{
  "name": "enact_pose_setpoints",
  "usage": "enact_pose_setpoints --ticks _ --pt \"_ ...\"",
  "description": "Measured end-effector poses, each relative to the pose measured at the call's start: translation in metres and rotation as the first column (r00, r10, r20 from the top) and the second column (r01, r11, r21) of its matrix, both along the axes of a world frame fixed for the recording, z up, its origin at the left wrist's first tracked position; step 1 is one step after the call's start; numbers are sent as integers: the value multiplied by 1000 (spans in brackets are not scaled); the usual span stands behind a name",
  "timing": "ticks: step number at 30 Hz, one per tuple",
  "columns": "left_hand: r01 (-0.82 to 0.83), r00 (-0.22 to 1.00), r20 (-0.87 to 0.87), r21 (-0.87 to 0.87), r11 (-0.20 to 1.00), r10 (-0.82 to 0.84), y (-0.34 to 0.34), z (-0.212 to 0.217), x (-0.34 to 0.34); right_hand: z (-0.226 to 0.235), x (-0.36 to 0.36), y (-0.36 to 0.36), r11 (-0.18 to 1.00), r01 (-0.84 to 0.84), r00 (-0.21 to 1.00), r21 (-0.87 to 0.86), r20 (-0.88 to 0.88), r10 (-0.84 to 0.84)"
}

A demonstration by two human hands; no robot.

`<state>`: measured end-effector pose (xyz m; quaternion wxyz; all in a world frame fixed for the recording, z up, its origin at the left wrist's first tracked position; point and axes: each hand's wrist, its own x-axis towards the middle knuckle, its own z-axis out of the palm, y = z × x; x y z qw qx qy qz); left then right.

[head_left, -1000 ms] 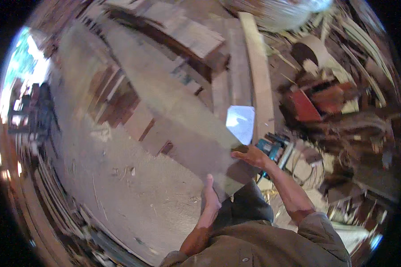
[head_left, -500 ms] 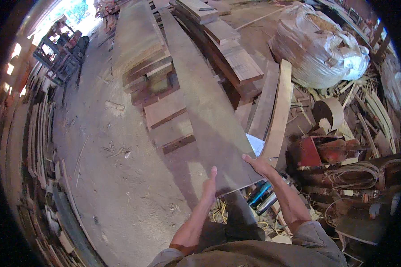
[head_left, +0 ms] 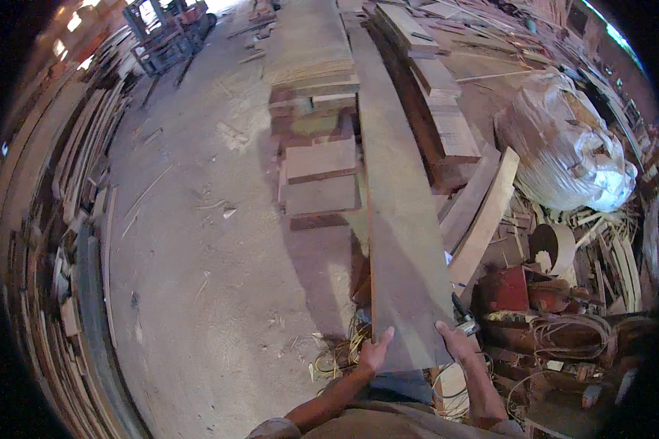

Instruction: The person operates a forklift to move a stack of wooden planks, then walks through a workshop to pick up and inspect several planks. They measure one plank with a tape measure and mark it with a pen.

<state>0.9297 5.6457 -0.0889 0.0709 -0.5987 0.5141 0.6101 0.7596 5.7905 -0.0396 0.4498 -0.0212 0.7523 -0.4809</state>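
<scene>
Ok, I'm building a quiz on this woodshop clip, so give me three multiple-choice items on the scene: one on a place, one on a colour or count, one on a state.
1. Where is the big white sack?
A. right of the long plank
B. left of it, on the bare floor
C. on top of it

2. How many hands grip the near end of the long plank?
A. none
B. one
C. two

3. How does the plank lie?
A. standing upright on its end
B. lengthwise, stretching away from the person
C. snapped in two

Answers:
1 A, the sack sits among scrap wood to the right.
2 C, the left hand and right hand each hold a corner.
3 B, it runs unbroken toward the far stacks.
</scene>
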Motion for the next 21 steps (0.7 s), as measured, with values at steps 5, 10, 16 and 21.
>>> enact_pose_setpoints --ticks 5,10,16,21 --pt "-57 969 -235 97 994 79 50 20 84 -11 89 63 995 64 997 72 40 -67" --pt "-29 967 -248 149 988 65 100 4 186 4 186 106 993 10 995 114 100 -21" --pt "-16 911 -388 300 954 137 143 6 254 -11 256 160 998 55 998 -22 9 -54" --pt "-52 979 -171 303 952 108 135 36 261 30 272 139 998 35 995 51 88 -39"
